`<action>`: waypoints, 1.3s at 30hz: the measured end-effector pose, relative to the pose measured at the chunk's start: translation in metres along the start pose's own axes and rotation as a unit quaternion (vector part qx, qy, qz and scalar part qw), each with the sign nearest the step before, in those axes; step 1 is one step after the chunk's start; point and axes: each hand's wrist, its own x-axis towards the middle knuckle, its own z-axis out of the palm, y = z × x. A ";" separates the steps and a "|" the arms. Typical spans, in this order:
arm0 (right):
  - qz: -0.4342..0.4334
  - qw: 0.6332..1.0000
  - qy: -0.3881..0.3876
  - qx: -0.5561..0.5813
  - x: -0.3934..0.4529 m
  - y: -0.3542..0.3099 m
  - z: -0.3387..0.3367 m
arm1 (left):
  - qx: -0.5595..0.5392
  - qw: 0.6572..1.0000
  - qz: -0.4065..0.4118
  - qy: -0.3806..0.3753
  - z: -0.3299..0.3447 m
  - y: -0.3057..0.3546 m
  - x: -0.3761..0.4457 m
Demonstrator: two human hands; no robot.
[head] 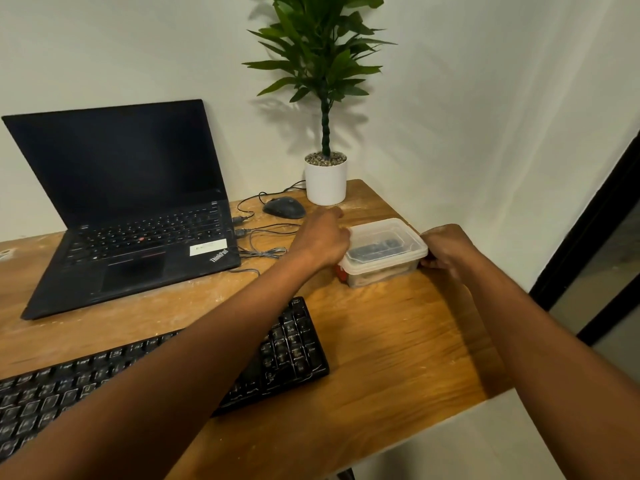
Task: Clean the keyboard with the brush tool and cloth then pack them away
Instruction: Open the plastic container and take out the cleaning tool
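A clear plastic container (384,252) with its lid on stands on the wooden desk at the right, with dark and reddish items dimly visible inside. My left hand (323,239) grips its left side and my right hand (446,251) grips its right corner. The black keyboard (294,344) lies at the front of the desk, partly hidden under my left forearm. I cannot make out a brush or a cloth separately.
An open black laptop (131,216) stands at the back left. A black mouse (284,207) and loose cables (263,240) lie beside it. A potted plant (325,181) stands in the back corner. The desk's right edge (485,348) is close to the container.
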 end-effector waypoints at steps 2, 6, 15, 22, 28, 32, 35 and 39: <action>-0.002 1.000 -0.007 0.016 -0.002 0.001 -0.002 | 0.039 0.997 0.048 -0.042 0.001 0.012 0.004; -0.007 1.000 -0.014 0.017 -0.003 0.003 -0.005 | 0.138 0.978 0.089 -0.132 0.012 0.029 0.015; -0.013 1.000 -0.011 0.016 0.002 0.007 -0.004 | 0.111 0.976 0.106 -0.152 0.017 0.038 0.016; -0.007 0.998 -0.019 0.065 -0.002 0.005 -0.006 | 0.060 0.985 0.106 -0.125 0.009 0.041 0.017; -0.015 0.997 -0.019 0.068 -0.010 0.003 -0.025 | 0.071 0.982 0.128 -0.123 0.001 0.064 0.003; -0.018 0.998 0.028 0.045 -0.009 0.001 -0.050 | 0.084 0.976 0.147 -0.136 0.010 0.078 -0.020; -0.014 0.995 0.034 0.094 -0.008 0.001 -0.064 | 0.113 0.969 0.151 -0.162 0.021 0.087 -0.040; -0.037 0.994 0.056 0.086 -0.012 0.001 -0.073 | 0.141 0.962 0.170 -0.159 0.037 0.092 -0.064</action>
